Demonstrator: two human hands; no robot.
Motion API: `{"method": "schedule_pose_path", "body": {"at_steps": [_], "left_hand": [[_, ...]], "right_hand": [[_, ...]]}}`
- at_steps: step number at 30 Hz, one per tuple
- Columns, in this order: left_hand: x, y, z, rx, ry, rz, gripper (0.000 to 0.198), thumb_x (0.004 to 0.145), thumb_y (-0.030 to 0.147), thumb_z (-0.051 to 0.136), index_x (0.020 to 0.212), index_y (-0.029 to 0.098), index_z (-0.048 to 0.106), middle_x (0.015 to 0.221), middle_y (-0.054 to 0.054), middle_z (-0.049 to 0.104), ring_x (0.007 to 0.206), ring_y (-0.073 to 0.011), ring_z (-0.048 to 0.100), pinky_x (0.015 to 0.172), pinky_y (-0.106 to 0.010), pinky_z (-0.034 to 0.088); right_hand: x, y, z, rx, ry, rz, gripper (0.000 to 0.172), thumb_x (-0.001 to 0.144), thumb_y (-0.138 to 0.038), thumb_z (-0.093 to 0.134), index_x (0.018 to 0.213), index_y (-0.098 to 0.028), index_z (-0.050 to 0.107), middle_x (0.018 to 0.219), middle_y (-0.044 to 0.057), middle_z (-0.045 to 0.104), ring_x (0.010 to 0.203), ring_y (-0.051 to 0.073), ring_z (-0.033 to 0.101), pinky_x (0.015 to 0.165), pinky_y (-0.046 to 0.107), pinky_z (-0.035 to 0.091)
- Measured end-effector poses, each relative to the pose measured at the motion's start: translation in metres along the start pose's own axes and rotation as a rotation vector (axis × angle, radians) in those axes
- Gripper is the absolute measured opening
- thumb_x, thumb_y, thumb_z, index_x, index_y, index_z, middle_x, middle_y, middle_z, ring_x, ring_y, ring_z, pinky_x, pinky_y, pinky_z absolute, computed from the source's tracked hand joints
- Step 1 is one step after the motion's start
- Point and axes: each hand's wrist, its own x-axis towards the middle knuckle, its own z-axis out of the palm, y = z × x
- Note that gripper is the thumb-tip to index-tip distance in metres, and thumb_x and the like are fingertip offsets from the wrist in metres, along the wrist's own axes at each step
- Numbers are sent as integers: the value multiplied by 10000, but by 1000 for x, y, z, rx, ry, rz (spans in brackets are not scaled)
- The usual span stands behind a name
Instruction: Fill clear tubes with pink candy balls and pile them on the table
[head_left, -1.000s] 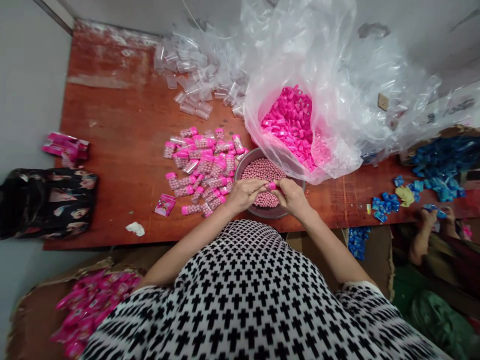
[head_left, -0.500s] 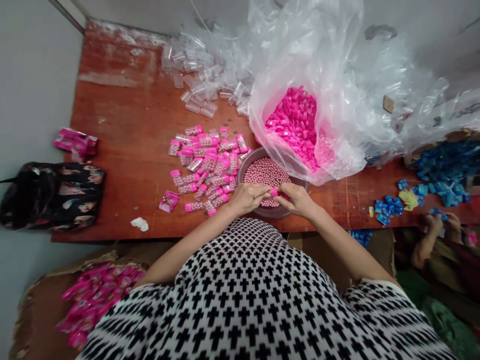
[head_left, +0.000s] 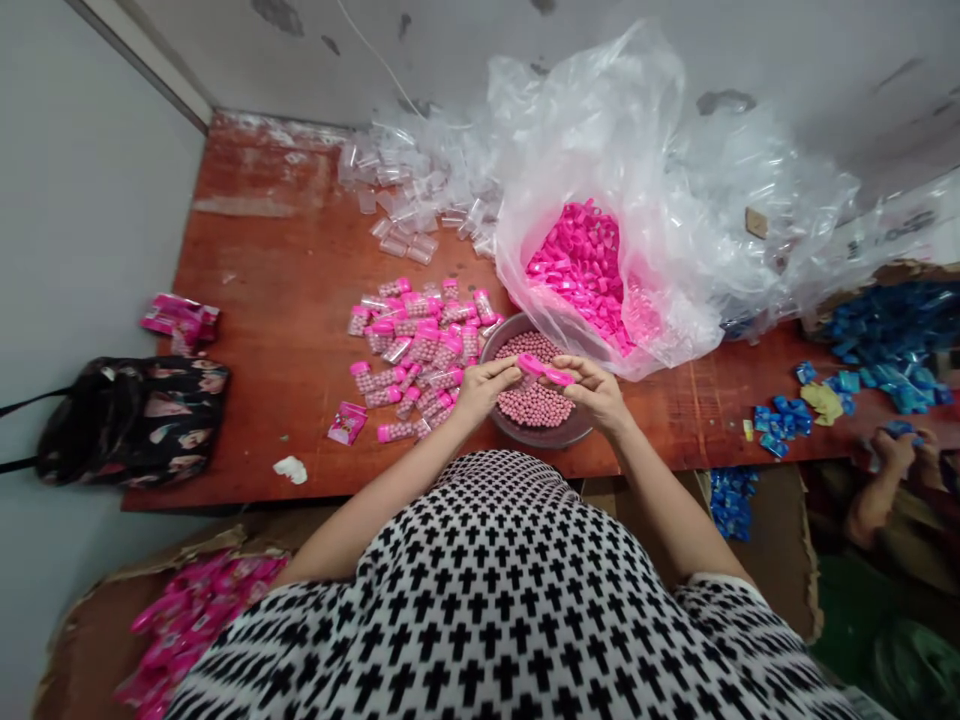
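My left hand (head_left: 482,390) and my right hand (head_left: 598,392) are closed in pinches on opposite ends of a thin pink plastic piece (head_left: 546,371), wide at both ends and narrow in the middle. Beneath it, a round grey bowl (head_left: 511,432) holds many small pink beads (head_left: 536,406). To the left of the bowl lies a pile of small clear bottles with pink caps (head_left: 424,345), filled with similar beads. A clear plastic bag (head_left: 517,240) of loose pink plastic pieces (head_left: 581,255) leans over the bowl's far edge.
Clear tubes (head_left: 412,240) lie scattered toward the wall. A pink packet (head_left: 347,423) and a white scrap (head_left: 290,469) are on the table (head_left: 255,400), with a dark flowered bag (head_left: 150,420) at its left end. On the right, another person's hands (head_left: 896,452) work near blue packets (head_left: 784,415).
My hands have drawn apart, stretching the pink piece out between them above the beads; before, they were close together around a small pink bit. The camera view has tilted up slightly.
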Motion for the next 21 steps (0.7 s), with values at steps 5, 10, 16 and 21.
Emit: {"method": "schedule_pose_path", "body": {"at_steps": [5,10,16,21], "left_hand": [[-6,3,-2,221,-147,229,266,760,406,668,920,208,744,941,-67,737,875,-199,676,860,-367,525],[-12,-1,4,314,-142,327,224,804,374,629,916,216,740,942,-66,724,954,-199,639,886,-376,510],[-15,-2,7,332,-117,303,194,838,311,585,919,214,731,923,-52,733,889,-191,670,858,-356,525],[-10,-7,5,336,-71,304,185,825,292,592,903,201,733,916,-62,736,875,-194,677,839,-354,533]], "right_hand": [[5,10,1,177,38,196,347,608,-362,789,875,-187,653,836,14,692,769,163,662,790,359,535],[8,14,12,375,-171,488,309,683,-358,714,904,-154,642,861,40,689,809,174,659,790,393,548],[8,32,31,523,54,431,160,636,-283,687,728,-167,628,689,2,671,708,154,634,820,405,550],[18,42,43,583,154,449,121,703,-312,626,704,-194,598,658,-13,651,662,141,611,803,398,566]]}}
